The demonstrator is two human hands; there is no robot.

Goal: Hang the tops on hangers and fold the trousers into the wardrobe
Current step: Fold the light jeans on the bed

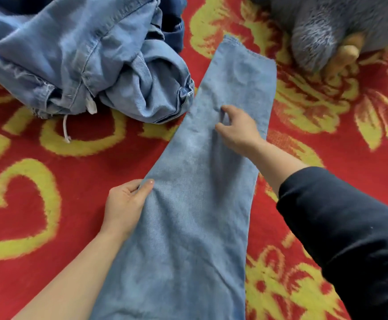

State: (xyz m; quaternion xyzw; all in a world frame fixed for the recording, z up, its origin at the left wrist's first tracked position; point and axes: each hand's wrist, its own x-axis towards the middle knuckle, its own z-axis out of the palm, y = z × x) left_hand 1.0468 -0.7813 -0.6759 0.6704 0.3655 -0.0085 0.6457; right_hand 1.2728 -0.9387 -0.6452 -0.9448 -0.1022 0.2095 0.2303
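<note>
Two hands hold one pale blue denim trouser leg (200, 215), which lies flat on a red blanket (72, 181) patterned with yellow flowers and shapes. The leg runs from the near centre out to its hem at the far centre, slanting a little to the right. On the leg's left edge the left hand (125, 204) grips the cloth, thumb on top and fingers tucked under the edge. Farther along, near the middle of the leg, the right hand (237, 129) pinches a small ridge of denim between curled thumb and forefinger; its arm wears a dark sleeve (350, 227). At the far left sits a crumpled pile of denim garments (84, 61), touching the leg's left edge, with a white drawstring (66, 130) trailing onto the blanket. At the far right rests a grey plush toy (327, 26), apart from the leg.
</note>
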